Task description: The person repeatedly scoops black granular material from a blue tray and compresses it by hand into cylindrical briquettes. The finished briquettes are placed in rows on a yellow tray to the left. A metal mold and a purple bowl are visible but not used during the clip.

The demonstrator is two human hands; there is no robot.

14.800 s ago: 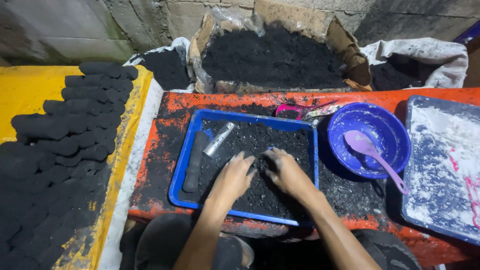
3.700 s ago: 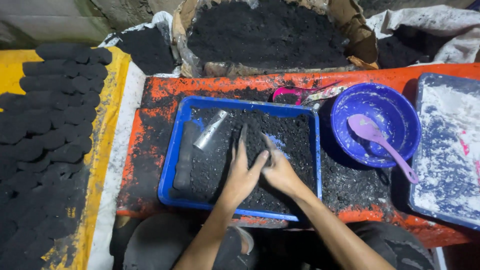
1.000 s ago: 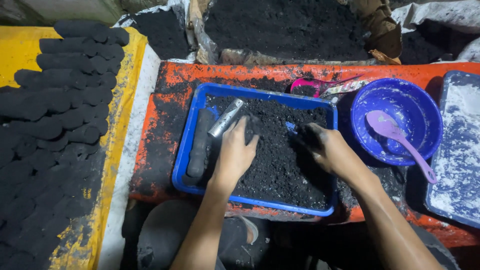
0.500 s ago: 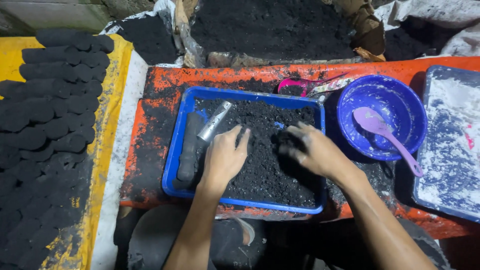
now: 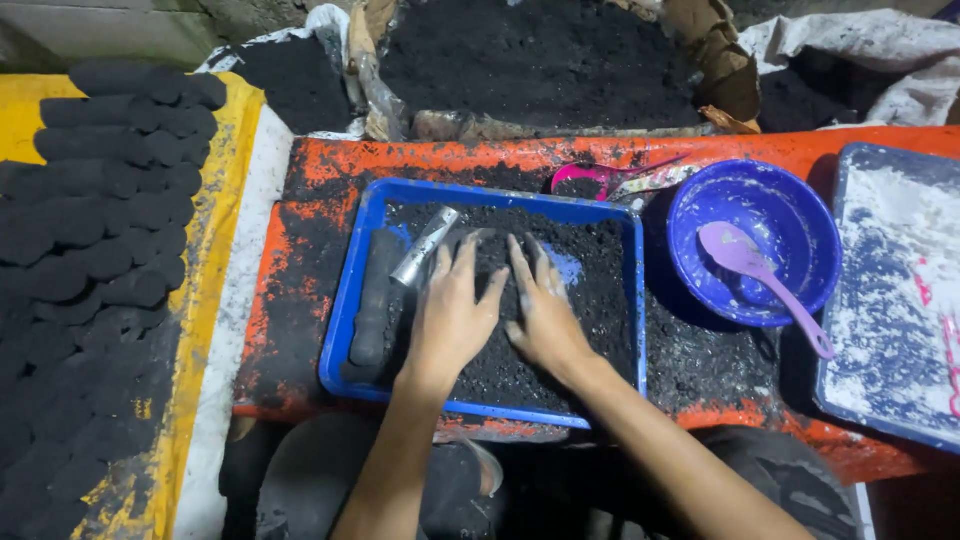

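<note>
1. Head view, far left of the hands: rows of black briquettes (image 5: 95,200) lie side by side on a yellow surface (image 5: 215,270), well apart from both hands.
2. Just left of the left hand: a dark cylindrical tube (image 5: 372,310) lies lengthwise along the inner left wall of the blue tray (image 5: 350,300). A short metal pipe (image 5: 424,247) rests tilted near the left fingertips, apparently not touched.
3. Left hand (image 5: 452,315): palm down, fingers spread and extended away from the body, pressed flat on the black powder (image 5: 600,290) that fills the tray. Nothing is grasped; the hand lies flat and unclenched. The forearm rises from the lower edge of the frame, nearly straight.
4. Right hand (image 5: 540,310): palm down, fingers extended and slightly fanned, flat on the same powder just beside the left hand; the inner edges of the two hands nearly meet. It grips nothing and is likewise unclenched. The forearm enters from the lower right at an angle.
5. Under both hands: the tray sits on an orange table (image 5: 300,230) smeared with black dust.
6. Beyond the fingertips: a large heap of black powder in a torn sack (image 5: 540,60).
7. Right of the right hand: a pink scoop (image 5: 590,178), then a blue bowl (image 5: 790,210) holding a lilac spoon (image 5: 765,285). A second tray dusted white (image 5: 890,290) lies furthest right.
</note>
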